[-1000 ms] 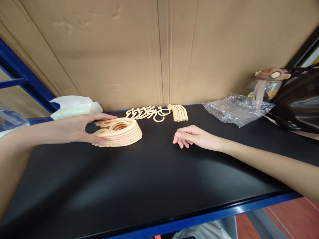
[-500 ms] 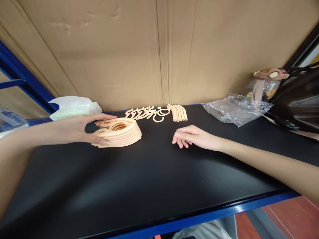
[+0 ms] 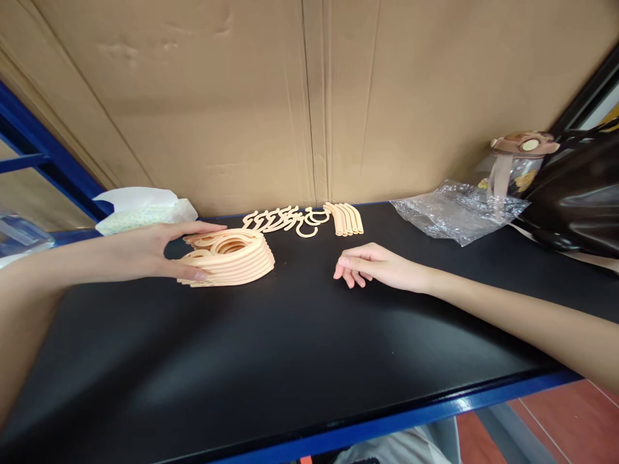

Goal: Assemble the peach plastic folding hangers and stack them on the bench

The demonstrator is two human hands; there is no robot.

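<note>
My left hand [image 3: 159, 251] grips the left end of a stack of peach-coloured curved plastic parts [image 3: 242, 261], thumb on the near side and fingers over the far side. The stack lies flat on the black tabletop [image 3: 290, 361]. My right hand [image 3: 362, 264] rests above the table to the right of the stack, fingers loosely curled and apart, holding nothing. Behind, several peach hooks [image 3: 275, 219] lie in a loose row. Beside them is a group of short curved tubes [image 3: 345, 219], lined up side by side.
A tissue pack [image 3: 145, 209] stands at the back left. Crumpled clear plastic [image 3: 459, 209] lies at the back right, before a drinking bottle [image 3: 520, 164] and a dark shiny bag [image 3: 580, 187]. Cardboard [image 3: 217, 96] walls the back; a blue rail [image 3: 459, 407] edges the front.
</note>
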